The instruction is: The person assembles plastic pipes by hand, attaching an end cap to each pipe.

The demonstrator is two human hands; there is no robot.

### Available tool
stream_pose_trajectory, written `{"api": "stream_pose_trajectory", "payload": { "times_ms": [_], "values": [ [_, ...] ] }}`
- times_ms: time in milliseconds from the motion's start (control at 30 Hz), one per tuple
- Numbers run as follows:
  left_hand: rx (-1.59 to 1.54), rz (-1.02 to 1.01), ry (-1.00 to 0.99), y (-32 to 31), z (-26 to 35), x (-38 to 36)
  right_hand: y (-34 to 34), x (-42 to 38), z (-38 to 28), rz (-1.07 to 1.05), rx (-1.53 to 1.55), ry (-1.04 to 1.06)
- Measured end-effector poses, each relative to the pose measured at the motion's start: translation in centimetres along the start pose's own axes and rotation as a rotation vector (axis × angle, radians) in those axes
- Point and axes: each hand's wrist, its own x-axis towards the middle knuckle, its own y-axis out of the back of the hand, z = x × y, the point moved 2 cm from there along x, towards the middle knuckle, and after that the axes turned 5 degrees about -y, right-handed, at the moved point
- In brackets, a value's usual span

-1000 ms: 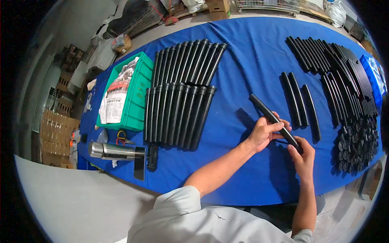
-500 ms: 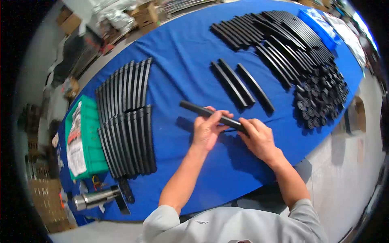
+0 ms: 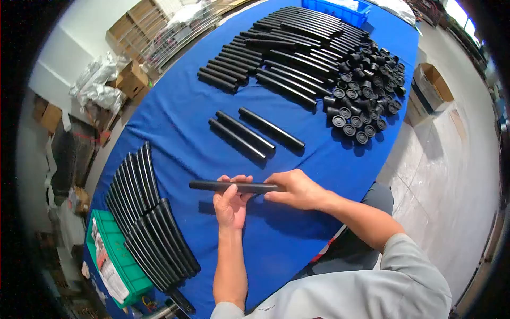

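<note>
A black tube [image 3: 207,185] lies level across both of my hands above the blue cloth. My left hand [image 3: 232,206] holds it near the middle, thumb over the front and fingers behind. At its right end, my right hand [image 3: 297,190] is wrapped round the tube and hides that tip. Just beyond my hands, three loose black tubes [image 3: 246,130] rest on the cloth. To the right, farther off, is a heap of round black end caps [image 3: 366,93] with ringed faces.
Rows of black tubes [image 3: 287,85] cover the far part of the blue-covered table [image 3: 175,127]. At left, more tubes [image 3: 159,244] lie beside a green crate [image 3: 119,266] with papers. A blue bin [image 3: 340,11] stands at the back; a cardboard box [image 3: 433,87] is on the floor at right.
The view has swung to the right. The held tube has turned from slanting to nearly level in the picture. Both hands keep their hold on it.
</note>
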Motion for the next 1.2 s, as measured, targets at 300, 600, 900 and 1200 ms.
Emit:
{"api": "stream_pose_trajectory", "payload": {
  "times_ms": [300,600,900,1200],
  "values": [
    [0.019,-0.078,0.035,0.7,0.4,0.0,0.7,-0.6,-1.5,-0.166,0.246,-0.285],
    [-0.012,-0.059,0.010,1.5,0.3,0.4,-0.2,-0.2,0.4,0.042,-0.046,0.086],
    [0.025,-0.110,0.002,1.0,0.3,0.3,-0.8,-0.2,0.7,0.039,-0.051,0.147],
    [0.077,-0.075,0.006,1.1,0.5,0.2,-0.9,-0.3,0.3,0.146,-0.119,0.134]
  ]
}}
